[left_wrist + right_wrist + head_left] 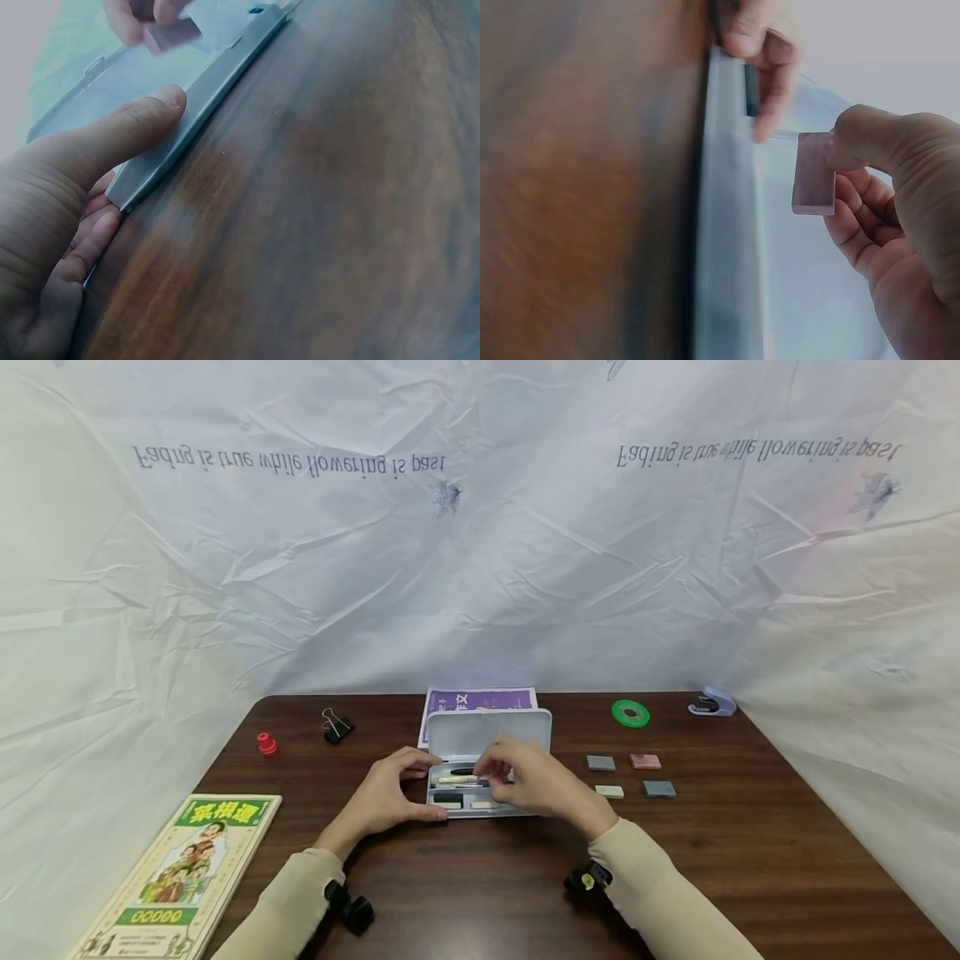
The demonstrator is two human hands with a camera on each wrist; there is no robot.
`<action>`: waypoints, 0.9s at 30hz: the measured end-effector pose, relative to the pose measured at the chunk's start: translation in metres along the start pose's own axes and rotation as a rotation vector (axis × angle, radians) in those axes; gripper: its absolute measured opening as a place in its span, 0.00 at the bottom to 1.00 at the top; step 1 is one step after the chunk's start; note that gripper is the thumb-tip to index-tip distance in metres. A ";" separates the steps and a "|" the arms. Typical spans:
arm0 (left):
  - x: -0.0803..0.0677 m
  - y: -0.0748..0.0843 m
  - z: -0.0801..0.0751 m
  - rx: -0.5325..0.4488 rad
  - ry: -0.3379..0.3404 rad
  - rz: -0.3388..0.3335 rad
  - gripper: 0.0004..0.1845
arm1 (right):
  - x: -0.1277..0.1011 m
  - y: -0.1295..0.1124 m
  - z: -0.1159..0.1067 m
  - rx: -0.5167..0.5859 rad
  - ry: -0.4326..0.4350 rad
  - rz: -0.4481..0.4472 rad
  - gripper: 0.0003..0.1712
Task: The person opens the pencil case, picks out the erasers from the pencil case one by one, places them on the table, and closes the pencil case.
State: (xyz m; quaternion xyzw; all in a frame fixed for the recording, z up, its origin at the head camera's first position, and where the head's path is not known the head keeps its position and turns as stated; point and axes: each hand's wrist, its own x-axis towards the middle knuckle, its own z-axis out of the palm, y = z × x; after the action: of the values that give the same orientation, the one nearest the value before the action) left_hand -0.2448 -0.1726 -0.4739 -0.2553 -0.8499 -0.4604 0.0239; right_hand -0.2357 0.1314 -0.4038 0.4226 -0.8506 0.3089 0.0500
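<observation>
A pale pencil case [489, 732] stands on the table with its lid raised. My left hand [384, 793] holds its left end, thumb on the near edge and fingers at the back corner. In the left wrist view the thumb lies along the rim of the case [202, 101]. Over the right part of the case, my right hand [528, 774] pinches a small pink eraser [814, 174] between thumb and fingers. Inside the case lie a dark pen [461, 772], some slim pens or pencils, and a dark-and-white eraser [448, 801]. The right hand hides the case's right side.
Right of the case lie grey [600, 763], pink [645, 762], white [609, 792] and blue-grey [658, 788] erasers. Behind them are green tape [630, 713] and a stapler [714, 702]. A purple booklet [495, 698], binder clip [337, 727], red piece [267, 743] and book [180, 868] also lie around.
</observation>
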 end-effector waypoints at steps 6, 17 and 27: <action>0.000 0.000 0.001 0.005 -0.004 -0.013 0.44 | -0.014 0.000 -0.036 0.004 0.131 -0.071 0.15; 0.000 -0.003 0.000 0.017 -0.007 -0.010 0.43 | -0.084 0.017 -0.118 -0.208 0.295 0.025 0.23; 0.000 -0.002 0.000 0.030 -0.006 -0.009 0.43 | -0.153 0.034 -0.141 -0.272 0.302 0.087 0.28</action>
State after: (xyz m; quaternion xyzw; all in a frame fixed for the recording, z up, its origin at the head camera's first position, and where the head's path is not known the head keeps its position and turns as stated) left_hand -0.2458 -0.1736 -0.4755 -0.2524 -0.8578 -0.4471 0.0232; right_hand -0.1885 0.3318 -0.3599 0.3237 -0.8847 0.2532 0.2201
